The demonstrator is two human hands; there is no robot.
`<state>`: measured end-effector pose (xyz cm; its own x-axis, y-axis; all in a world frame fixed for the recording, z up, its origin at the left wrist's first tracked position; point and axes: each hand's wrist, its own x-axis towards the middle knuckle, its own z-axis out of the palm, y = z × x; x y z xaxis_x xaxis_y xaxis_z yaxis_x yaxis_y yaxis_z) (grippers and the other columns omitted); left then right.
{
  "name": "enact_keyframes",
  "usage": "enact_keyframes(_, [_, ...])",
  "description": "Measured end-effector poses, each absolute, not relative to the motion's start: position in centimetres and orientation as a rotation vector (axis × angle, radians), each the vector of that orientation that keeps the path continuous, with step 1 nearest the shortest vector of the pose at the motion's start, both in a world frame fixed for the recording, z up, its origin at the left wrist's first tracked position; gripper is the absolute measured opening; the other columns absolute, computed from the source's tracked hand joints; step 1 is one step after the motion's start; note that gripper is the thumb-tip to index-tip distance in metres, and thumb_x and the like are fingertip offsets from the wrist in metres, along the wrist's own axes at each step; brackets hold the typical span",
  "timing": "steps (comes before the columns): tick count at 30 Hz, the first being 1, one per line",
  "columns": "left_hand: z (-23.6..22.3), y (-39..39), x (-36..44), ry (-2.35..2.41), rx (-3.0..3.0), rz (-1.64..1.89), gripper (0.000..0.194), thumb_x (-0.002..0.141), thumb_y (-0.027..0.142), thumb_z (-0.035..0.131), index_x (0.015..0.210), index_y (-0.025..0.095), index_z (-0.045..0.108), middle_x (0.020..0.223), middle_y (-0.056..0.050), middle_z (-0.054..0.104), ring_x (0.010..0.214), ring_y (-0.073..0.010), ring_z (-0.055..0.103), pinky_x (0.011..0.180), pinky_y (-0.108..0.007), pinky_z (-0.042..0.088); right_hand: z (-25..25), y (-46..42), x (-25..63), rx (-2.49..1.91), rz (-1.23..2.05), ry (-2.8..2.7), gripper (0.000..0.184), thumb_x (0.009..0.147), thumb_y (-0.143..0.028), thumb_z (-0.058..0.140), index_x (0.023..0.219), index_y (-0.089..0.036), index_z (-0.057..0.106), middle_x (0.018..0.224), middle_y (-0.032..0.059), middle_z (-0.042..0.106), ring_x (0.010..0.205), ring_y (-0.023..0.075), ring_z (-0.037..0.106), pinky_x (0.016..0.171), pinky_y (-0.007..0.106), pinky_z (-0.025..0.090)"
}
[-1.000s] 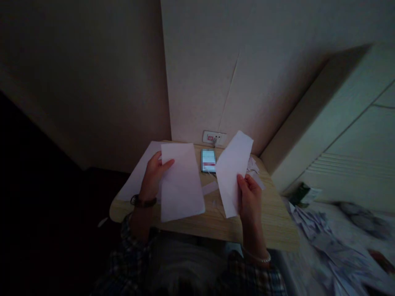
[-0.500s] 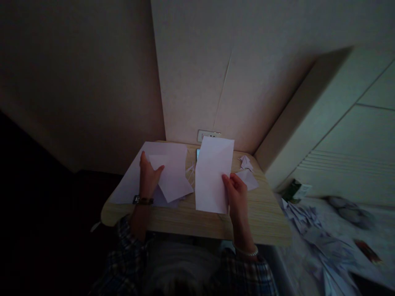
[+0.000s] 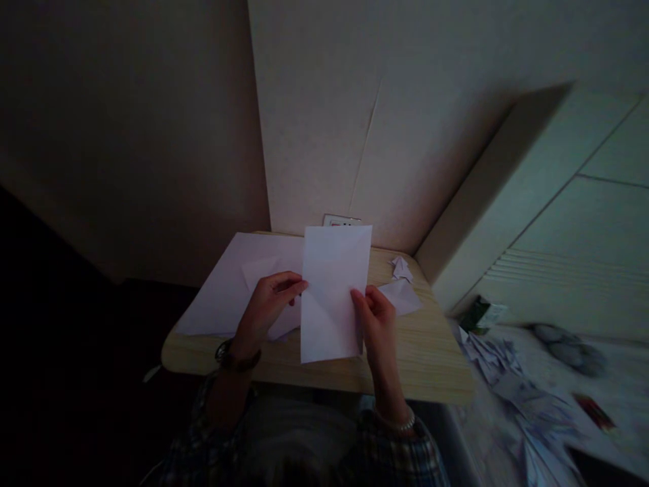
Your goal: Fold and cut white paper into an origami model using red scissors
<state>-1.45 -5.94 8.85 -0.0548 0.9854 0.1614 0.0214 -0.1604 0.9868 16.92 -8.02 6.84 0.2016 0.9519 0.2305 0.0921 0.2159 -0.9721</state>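
I hold a white sheet of paper (image 3: 334, 291) upright over a small wooden table (image 3: 430, 358). My left hand (image 3: 271, 304) pinches its left edge, a watch on that wrist. My right hand (image 3: 375, 318) grips its right edge, with a bead bracelet on the wrist. Both hands have their fingers closed on the sheet. Behind my left hand, more white sheets (image 3: 238, 284) lie flat on the table's left side.
Folded paper scraps (image 3: 403, 281) lie at the table's right rear. A wall socket (image 3: 341, 220) sits behind the held sheet. A pale cabinet (image 3: 558, 223) stands to the right, and many crumpled papers (image 3: 512, 385) litter the surface below it.
My left hand let go of the other sheet, which now lies on the table, and came across to the sheet in my right hand. That sheet moved to the centre.
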Motion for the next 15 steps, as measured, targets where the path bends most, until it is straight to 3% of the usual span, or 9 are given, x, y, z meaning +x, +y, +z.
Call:
enact_keyframes(5, [9.3, -6.6, -1.9, 1.240, 1.244, 1.306, 0.019, 0.065, 0.034, 0.071, 0.064, 0.016, 0.064, 0.040, 0.006, 0.048, 0.036, -0.0068, 0.039, 0.037, -0.018, 0.024, 7.1, -8.0, 17.4, -1.162, 0.709, -1.352, 0.017, 0.078, -0.034, 0.063, 0.071, -0.019, 0.064, 0.063, -0.0012, 0.057, 0.057, 0.0131, 0.047, 0.053, 0.025, 0.037])
enact_keyframes(7, [9.9, -7.1, -1.9, 1.207, 1.244, 1.283, 0.018, 0.066, 0.034, 0.069, 0.068, 0.016, 0.066, 0.041, 0.004, 0.054, 0.037, -0.0088, 0.044, 0.037, -0.019, 0.027, 7.2, -8.0, 17.7, -1.144, 0.626, -1.371, 0.010, 0.076, -0.029, 0.064, 0.073, -0.020, 0.066, 0.069, 0.0002, 0.060, 0.062, 0.0144, 0.050, 0.057, 0.026, 0.039])
enact_keyframes(11, [10.7, -8.0, -1.7, 1.134, 1.288, 1.328, 0.017, 0.069, 0.031, 0.068, 0.076, 0.016, 0.072, 0.083, -0.007, 0.074, 0.076, -0.0199, 0.067, 0.061, -0.025, 0.050, 7.7, -8.5, 17.8, -1.011, 0.525, -1.417, 0.011, 0.079, -0.020, 0.057, 0.078, -0.022, 0.068, 0.082, 0.0029, 0.064, 0.079, 0.0185, 0.058, 0.071, 0.031, 0.045])
enact_keyframes(15, [10.5, -8.3, -1.5, 1.015, 1.182, 1.460, 0.020, 0.077, 0.032, 0.064, 0.089, 0.017, 0.071, 0.108, -0.008, 0.071, 0.101, -0.0212, 0.064, 0.082, -0.026, 0.050, 8.0, -9.0, 17.8, -0.894, 0.474, -1.499, 0.021, 0.082, -0.014, 0.053, 0.085, -0.025, 0.070, 0.099, 0.0033, 0.064, 0.098, 0.0203, 0.058, 0.086, 0.035, 0.044])
